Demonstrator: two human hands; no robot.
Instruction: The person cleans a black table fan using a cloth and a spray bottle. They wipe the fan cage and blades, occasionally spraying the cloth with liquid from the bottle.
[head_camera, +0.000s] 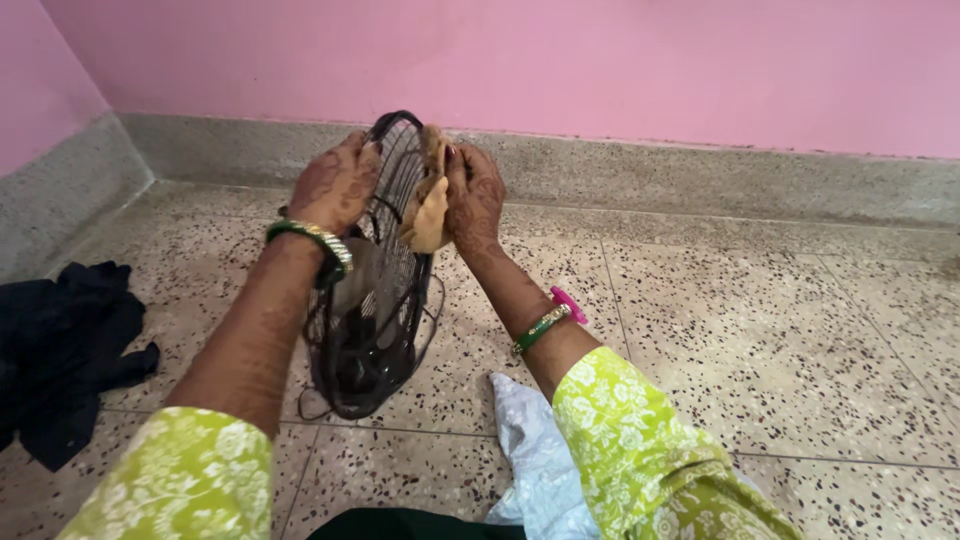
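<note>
The fingers (352, 160) of the left hand (335, 185) curl over the top rim of a black wire fan guard (375, 290), closed on it from the left side, while the fingers (462, 175) of the right hand (475, 200) press a tan cloth (430, 195) against the guard's wires from the right, bunched around the cloth so that it is held, not loose. Going from the biggest things down: a pink wall (600, 60) fills the top of the frame, with a grey speckled skirting band (750, 175) under it, and a speckled terrazzo floor (780, 340) spreads over the rest. The guard stands on edge near the centre of the frame, its round face turned roughly edge-on to the camera, so its long axis runs from the lower middle, where it rests on the floor, up to the upper middle, where both hands meet it. The guard lies between the two hands, touching both; the left hand steadies the rim and the right, with the cloth, is on the wires just beside it. A dark garment (65, 350) lies crumpled at the left edge, well apart from the guard. A pale blue-white cloth (530, 450) lies on the floor at lower centre, under the right forearm. Both sleeves (640, 450) are lime green with a white floral print. Green and gold bangles (320, 245) ring the left wrist, and a green bangle with a pink band (552, 318) the right.
</note>
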